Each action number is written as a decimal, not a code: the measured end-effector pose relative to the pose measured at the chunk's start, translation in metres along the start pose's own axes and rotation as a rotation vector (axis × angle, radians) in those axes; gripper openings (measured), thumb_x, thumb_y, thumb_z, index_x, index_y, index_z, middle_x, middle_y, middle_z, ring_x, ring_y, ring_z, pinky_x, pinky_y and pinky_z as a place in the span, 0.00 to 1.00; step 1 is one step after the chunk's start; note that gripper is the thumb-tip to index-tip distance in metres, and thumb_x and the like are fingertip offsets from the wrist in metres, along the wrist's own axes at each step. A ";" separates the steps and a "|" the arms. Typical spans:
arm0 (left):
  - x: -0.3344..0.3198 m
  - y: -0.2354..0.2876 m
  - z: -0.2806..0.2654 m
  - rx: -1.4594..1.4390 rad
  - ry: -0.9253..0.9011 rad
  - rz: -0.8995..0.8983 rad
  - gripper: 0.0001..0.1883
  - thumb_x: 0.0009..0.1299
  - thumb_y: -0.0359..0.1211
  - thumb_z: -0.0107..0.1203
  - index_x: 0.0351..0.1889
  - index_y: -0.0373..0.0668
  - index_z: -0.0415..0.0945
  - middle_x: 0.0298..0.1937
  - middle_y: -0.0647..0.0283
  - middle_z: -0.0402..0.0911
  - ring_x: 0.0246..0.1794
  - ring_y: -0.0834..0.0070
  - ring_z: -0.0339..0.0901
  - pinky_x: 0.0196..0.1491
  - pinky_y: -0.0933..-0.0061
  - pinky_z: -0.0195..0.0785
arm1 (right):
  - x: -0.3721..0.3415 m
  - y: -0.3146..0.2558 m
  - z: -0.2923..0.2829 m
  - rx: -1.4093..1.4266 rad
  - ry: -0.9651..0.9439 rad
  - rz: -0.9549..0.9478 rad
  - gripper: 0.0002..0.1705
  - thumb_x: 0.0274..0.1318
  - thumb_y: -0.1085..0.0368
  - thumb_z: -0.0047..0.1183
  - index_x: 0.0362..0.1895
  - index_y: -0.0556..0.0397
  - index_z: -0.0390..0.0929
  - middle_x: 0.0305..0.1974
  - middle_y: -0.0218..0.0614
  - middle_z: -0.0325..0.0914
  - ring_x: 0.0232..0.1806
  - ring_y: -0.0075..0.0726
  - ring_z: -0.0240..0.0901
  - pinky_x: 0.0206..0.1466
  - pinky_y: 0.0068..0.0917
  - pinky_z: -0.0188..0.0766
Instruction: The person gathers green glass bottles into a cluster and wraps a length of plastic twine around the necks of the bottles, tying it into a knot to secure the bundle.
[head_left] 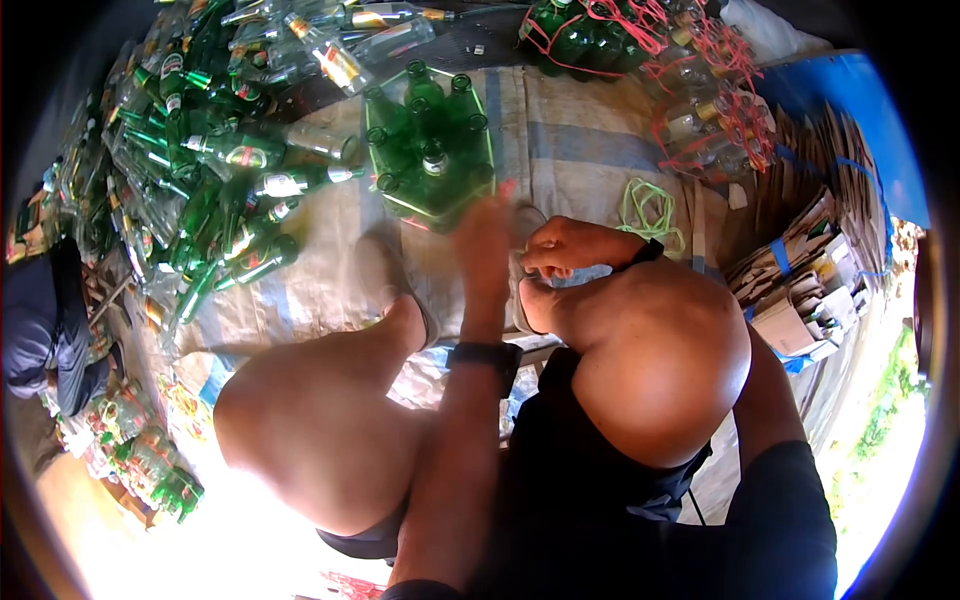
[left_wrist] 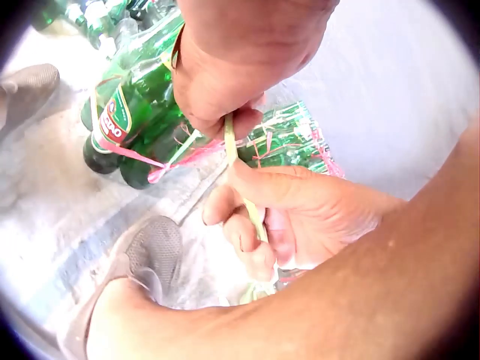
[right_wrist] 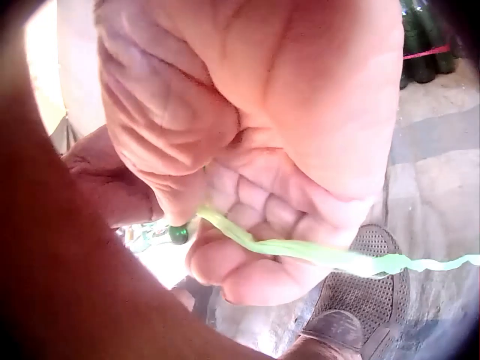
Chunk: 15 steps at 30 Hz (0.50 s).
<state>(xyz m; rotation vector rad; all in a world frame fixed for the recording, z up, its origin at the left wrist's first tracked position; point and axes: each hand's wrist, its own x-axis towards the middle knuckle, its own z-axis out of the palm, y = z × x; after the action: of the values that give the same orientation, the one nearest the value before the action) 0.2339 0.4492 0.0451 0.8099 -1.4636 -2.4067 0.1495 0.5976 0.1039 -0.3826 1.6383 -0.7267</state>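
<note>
A bundle of several green glass bottles (head_left: 428, 125) stands upright on the woven sacking, with light-green plastic twine around it. My left hand (head_left: 484, 245), blurred in the head view, is at the bundle's near right corner. In the left wrist view, the thumb and fingers of that left hand (left_wrist: 240, 60) pinch a length of twine (left_wrist: 230, 139). My right hand (head_left: 585, 245) is just to the right, beside the knee. The right wrist view shows the curled fingers of this right hand (right_wrist: 255, 262) gripping the twine (right_wrist: 300, 251), which trails off to the side. Pink twine (left_wrist: 139, 157) also circles the bottles.
Loose bottles (head_left: 240, 150) are heaped at the left. Bottles tied in red twine (head_left: 710, 125) stand at the back right. A loose coil of light-green twine (head_left: 652, 212) lies right of the bundle. Flattened cardboard (head_left: 800, 290) is stacked at the right. Another person (head_left: 45, 320) is at far left.
</note>
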 end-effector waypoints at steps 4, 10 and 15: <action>-0.005 0.021 -0.001 0.208 0.025 -0.007 0.11 0.78 0.31 0.51 0.39 0.39 0.84 0.31 0.74 0.79 0.27 0.90 0.68 0.30 0.84 0.61 | 0.008 0.031 -0.002 0.072 0.016 -0.165 0.19 0.70 0.53 0.56 0.34 0.58 0.82 0.28 0.30 0.79 0.32 0.25 0.75 0.38 0.27 0.72; 0.005 0.005 -0.011 0.491 0.055 0.327 0.13 0.77 0.31 0.51 0.37 0.35 0.85 0.30 0.71 0.82 0.28 0.84 0.72 0.33 0.78 0.66 | -0.036 0.053 0.032 -0.300 0.452 -0.490 0.18 0.68 0.54 0.59 0.44 0.58 0.80 0.40 0.34 0.82 0.41 0.27 0.77 0.48 0.27 0.74; 0.008 0.009 -0.016 0.530 0.091 0.250 0.13 0.76 0.32 0.52 0.38 0.33 0.86 0.26 0.73 0.78 0.25 0.86 0.68 0.29 0.78 0.63 | -0.142 -0.046 0.080 -0.666 0.920 -0.468 0.26 0.63 0.55 0.65 0.58 0.57 0.74 0.48 0.37 0.81 0.47 0.23 0.78 0.53 0.25 0.74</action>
<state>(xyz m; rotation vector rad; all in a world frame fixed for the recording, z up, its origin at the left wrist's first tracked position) 0.2353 0.4296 0.0450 0.7624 -2.0586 -1.7968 0.2492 0.6313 0.2363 -1.0397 2.7197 -0.7238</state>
